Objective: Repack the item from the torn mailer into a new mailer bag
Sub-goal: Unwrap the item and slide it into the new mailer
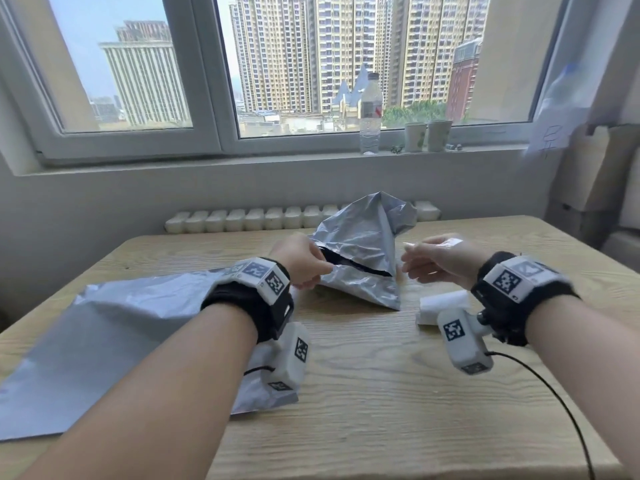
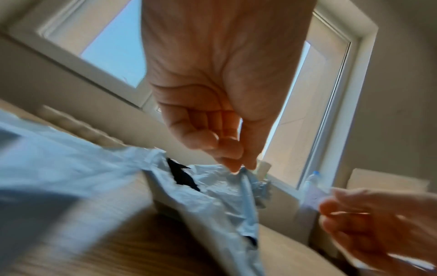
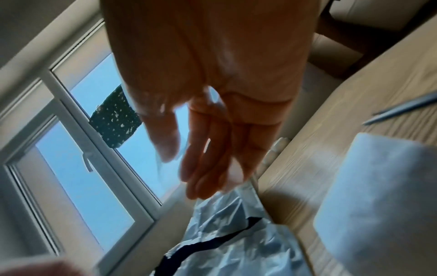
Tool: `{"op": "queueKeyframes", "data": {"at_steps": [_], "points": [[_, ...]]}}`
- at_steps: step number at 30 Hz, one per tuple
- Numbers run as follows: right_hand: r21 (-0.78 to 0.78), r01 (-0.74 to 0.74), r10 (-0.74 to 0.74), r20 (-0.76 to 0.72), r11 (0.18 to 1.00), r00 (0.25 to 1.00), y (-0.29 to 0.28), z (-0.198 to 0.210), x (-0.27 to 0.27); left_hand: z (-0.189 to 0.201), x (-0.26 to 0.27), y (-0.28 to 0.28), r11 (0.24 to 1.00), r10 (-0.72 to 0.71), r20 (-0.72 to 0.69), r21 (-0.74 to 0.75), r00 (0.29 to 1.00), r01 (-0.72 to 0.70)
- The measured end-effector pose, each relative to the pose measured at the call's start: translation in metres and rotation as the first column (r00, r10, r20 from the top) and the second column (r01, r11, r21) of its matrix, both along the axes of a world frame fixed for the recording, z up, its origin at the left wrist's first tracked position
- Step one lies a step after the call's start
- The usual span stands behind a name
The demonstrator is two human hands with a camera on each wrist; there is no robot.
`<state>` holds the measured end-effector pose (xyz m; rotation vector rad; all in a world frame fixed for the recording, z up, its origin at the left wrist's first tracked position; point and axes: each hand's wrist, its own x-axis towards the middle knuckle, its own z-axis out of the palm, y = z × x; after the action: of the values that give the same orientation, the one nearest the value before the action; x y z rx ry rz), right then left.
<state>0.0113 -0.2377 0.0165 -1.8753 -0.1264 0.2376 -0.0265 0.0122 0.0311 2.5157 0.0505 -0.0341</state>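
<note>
So the torn mailer is sitting crumpled in the middle of the wooden table, silver plastic with a long dark rip running across its front, and its far end is poking up toward the window. The left hand has the edge of it pinched between thumb and fingertips, right at the left end of the rip. In the left wrist view you can see the fingers curled down and the plastic bunching up under them.

The right hand is just beside the right side of the mailer, fingers loosely extended and a bit apart. It has a thin clear strip stuck along the thumb, but the right wrist view is too blurry to tell whether it's actually gripping it. It isn't touching the mailer as far as I can see, though it's close.

The new mailer bag lies flat on the left part of the table, partly under the left forearm. A white rolled item is on the table under the right wrist, well outside either bag.

On the windowsill there's 1 water bottle and 2 paper cups next to it.
</note>
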Motion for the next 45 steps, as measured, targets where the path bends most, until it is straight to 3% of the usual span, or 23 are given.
{"op": "queueKeyframes", "data": {"at_steps": [3, 6, 11, 15, 20, 26, 29, 33, 39, 45], "points": [[0.108, -0.049, 0.049, 0.004, 0.993, 0.999, 0.009, 0.005, -0.008, 0.005, 0.006, -0.04, 0.977, -0.13, 0.067, -0.164, 0.989, 0.139], [0.203, -0.07, 0.072, -0.001, 0.977, 0.997, 0.013, 0.006, -0.012, 0.005, 0.011, -0.07, 0.955, -0.209, 0.122, -0.186, 0.97, 0.229], [0.257, -0.025, 0.026, 0.0, 0.966, 1.0, 0.005, 0.006, -0.012, 0.001, 0.02, -0.086, 0.942, -0.151, 0.253, -0.256, 0.956, 0.217], [0.276, -0.003, 0.006, -0.012, 0.961, 1.0, -0.003, 0.0, -0.009, 0.004, 0.023, -0.094, 0.9, -0.226, 0.18, -0.337, 0.957, 0.276], [0.232, -0.018, 0.02, -0.003, 0.972, 1.0, -0.011, -0.007, -0.003, 0.004, 0.032, -0.101, 0.898, -0.227, 0.154, -0.348, 0.962, 0.268], [0.184, -0.032, 0.032, 0.004, 0.982, 0.999, -0.021, -0.014, 0.009, -0.003, 0.048, -0.114, 0.932, -0.267, 0.251, -0.179, 0.931, 0.315], [0.144, 0.005, -0.006, 0.002, 0.99, 1.0, -0.027, -0.018, 0.017, -0.008, 0.062, -0.111, 0.969, -0.195, 0.251, -0.099, 0.948, 0.225], [0.098, 0.154, -0.153, -0.018, 0.983, 0.988, -0.045, -0.024, 0.032, -0.017, 0.087, -0.09, 0.999, 0.039, 0.232, -0.015, 0.972, -0.036], [0.092, 0.392, -0.383, -0.106, 0.915, 0.918, -0.075, -0.022, 0.049, -0.024, 0.128, -0.043, 0.9, 0.42, 0.234, 0.018, 0.877, -0.435], [0.122, 0.419, -0.387, -0.224, 0.9, 0.895, -0.062, -0.019, 0.055, -0.014, 0.151, -0.018, 0.859, 0.508, 0.186, -0.038, 0.841, -0.511]]}}
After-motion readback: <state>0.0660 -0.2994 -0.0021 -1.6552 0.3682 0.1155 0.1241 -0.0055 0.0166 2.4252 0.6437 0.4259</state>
